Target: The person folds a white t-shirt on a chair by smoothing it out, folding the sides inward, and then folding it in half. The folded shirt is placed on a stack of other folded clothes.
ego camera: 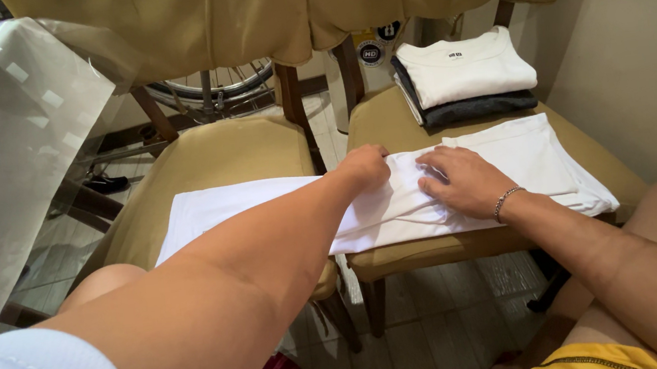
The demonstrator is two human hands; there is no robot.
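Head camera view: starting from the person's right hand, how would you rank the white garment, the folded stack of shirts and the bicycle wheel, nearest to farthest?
From the right hand:
1. White garment, spread across both chair seats, directly under the palm.
2. Folded stack of shirts, at the back of the right chair.
3. Bicycle wheel, behind the left chair, under the tablecloth.

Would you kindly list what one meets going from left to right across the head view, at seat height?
Left chair seat → white garment spread across both seats → left hand → right hand → right chair seat, with a stack of folded shirts behind.
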